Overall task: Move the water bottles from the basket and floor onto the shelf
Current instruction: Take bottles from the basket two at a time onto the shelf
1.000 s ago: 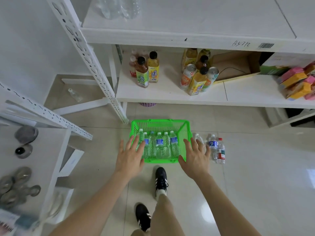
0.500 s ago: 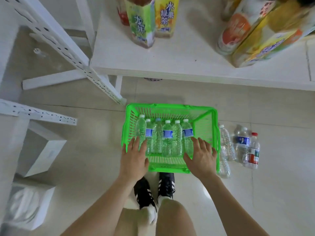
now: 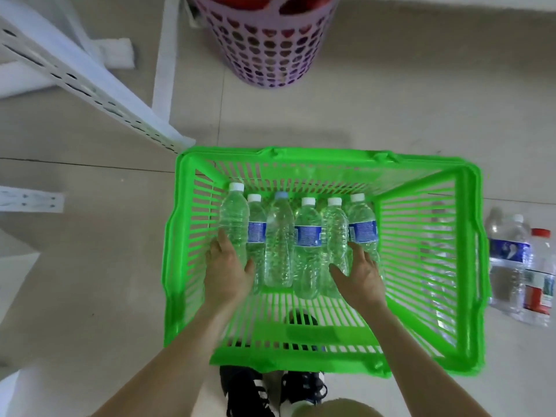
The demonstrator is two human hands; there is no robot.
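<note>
A green plastic basket (image 3: 421, 164) stands on the tiled floor right below me. Several clear water bottles (image 3: 279, 245) lie side by side in its left half, caps pointing away from me. My left hand (image 3: 227, 272) is down on the leftmost bottle (image 3: 234, 215), with the forefinger along its left side and the thumb on its right. My right hand (image 3: 362, 275) lies with spread fingers on the rightmost bottle (image 3: 362, 224), the thumb across its neighbour. More bottles (image 3: 508, 260) lie on the floor to the right of the basket, one with a red cap (image 3: 540, 281).
A purple perforated bin (image 3: 270, 46) stands on the floor beyond the basket. White slotted shelf posts (image 3: 90, 85) slant down at the left, ending near the basket's far left corner. My dark shoes (image 3: 255, 392) are at the basket's near edge.
I have bent much lower, so the basket fills the view and the shelf is gone from it. Both hands have dropped from above the basket onto the outer bottles.
</note>
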